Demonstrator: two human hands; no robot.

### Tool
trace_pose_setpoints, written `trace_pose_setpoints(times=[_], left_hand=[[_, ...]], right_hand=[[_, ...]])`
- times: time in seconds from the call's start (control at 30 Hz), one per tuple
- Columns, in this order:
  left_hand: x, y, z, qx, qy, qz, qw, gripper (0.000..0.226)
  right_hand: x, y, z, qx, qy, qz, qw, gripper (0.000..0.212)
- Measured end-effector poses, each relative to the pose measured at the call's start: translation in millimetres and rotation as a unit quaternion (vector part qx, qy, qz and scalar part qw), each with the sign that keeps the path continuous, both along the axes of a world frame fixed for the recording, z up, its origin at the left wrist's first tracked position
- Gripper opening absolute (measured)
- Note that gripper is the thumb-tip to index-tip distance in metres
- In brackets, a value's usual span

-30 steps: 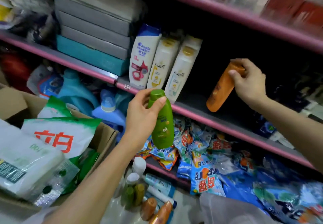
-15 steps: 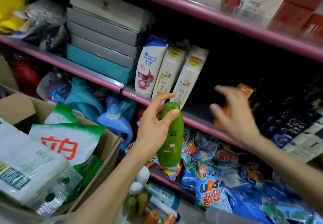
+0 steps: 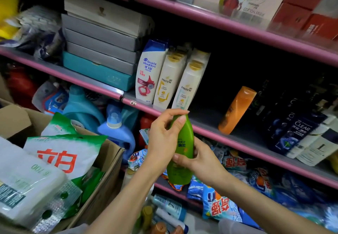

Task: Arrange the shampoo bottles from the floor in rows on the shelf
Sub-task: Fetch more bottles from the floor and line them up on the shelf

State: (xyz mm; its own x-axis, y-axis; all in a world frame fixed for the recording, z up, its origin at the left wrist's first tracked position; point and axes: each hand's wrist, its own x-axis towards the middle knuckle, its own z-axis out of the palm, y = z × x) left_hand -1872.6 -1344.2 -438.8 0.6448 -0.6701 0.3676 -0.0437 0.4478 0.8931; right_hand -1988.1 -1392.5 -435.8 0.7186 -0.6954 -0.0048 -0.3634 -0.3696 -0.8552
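Brown cardboard box [image 3: 109, 162], lower left of frame, flaps open: holds a white-and-green plastic bag with large red characters [image 3: 60, 153], a second green-and-white bag behind it, and a clear-wrapped white pack [image 3: 27, 184] at the front.

Glossy green plastic shampoo bottle [image 3: 182, 149], centre of frame, held in the air in front of the pink-edged middle shelf [image 3: 215, 133], not touching it. Long axis near vertical, top tilted slightly left; upper end at shelf-edge height, rounded lower end down in front of the shelf below. Left hand [image 3: 164, 140] grips the upper half, thumb and fingers curled round the top. Right hand [image 3: 199, 160] grips the lower middle, fingers wrapped across the front.

Middle shelf, left to right: stack of flat grey boxes on a teal box [image 3: 98, 69]; white shampoo bottle with blue cap [image 3: 150, 74]; two rows of white bottles with gold caps [image 3: 184, 87], all upright; a bare dark stretch; orange plastic bottle [image 3: 236, 111] standing alone, cap up, leaning right in the picture; dark blue and black bottles [image 3: 292, 127] at right.

Top shelf: pale printed carton and red boxes. Lower shelf: blue jugs [image 3: 117, 133] at left, blue sachet packs [image 3: 219, 204] at right. Floor, bottom centre: several small bottles [image 3: 164, 215], some lying, partly hidden by the forearms. Dim shop aisle; left edge blurred.
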Motion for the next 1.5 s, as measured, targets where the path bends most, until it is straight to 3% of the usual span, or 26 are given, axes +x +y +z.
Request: trace_pose_setpoints(times=[0.07, 0.17, 0.27, 0.43, 0.7, 0.97, 1.07, 1.17, 1.27, 1.5], left_hand=[[-1.8, -4.8, -2.6, 0.0, -0.007, -0.027, 1.0, 0.019], [-6.6, -15.2, -8.3, 0.03, 0.0, -0.073, 0.997, 0.049], [-17.2, -30.0, -16.1, 0.125, -0.088, -0.048, 0.987, 0.07], [-34.9, -64.0, -18.0, 0.183, -0.146, 0.015, 0.972, 0.071], [-42.8, -107.4, -31.4, 0.267, -0.153, 0.15, 0.939, 0.075], [-51.8, -129.8, -33.7, 0.287, -0.156, 0.234, 0.916, 0.07], [-54.4, -134.2, -31.5, 0.282, -0.188, 0.26, 0.904, 0.072], [-55.6, -138.5, -34.1, 0.285, -0.195, 0.264, 0.9, 0.074], [-55.9, -141.2, -37.0, 0.292, -0.197, 0.271, 0.896, 0.075], [-47.1, -147.7, -38.3, 0.304, -0.21, 0.298, 0.88, 0.07]], right_hand=[[-5.9, -7.3, 2.6, 0.003, -0.01, -0.003, 1.0, 0.036], [-13.8, -26.2, 16.9, 0.003, -0.06, -0.033, 0.998, 0.039], [-14.0, -56.2, 39.2, -0.026, -0.106, -0.103, 0.989, 0.036], [-0.6, -102.8, 65.1, -0.087, -0.132, -0.123, 0.98, 0.031], [21.7, -139.8, 51.1, -0.115, -0.073, -0.086, 0.987, 0.05], [17.9, -157.0, 47.7, -0.013, -0.036, -0.088, 0.995, 0.048], [17.3, -158.1, 57.0, -0.082, -0.012, -0.076, 0.994, 0.048], [20.0, -157.9, 72.4, -0.189, -0.054, -0.078, 0.977, 0.052], [24.5, -158.6, 83.9, -0.236, -0.05, -0.057, 0.969, 0.04], [24.3, -159.6, 86.3, -0.219, -0.042, -0.009, 0.975, 0.025]])
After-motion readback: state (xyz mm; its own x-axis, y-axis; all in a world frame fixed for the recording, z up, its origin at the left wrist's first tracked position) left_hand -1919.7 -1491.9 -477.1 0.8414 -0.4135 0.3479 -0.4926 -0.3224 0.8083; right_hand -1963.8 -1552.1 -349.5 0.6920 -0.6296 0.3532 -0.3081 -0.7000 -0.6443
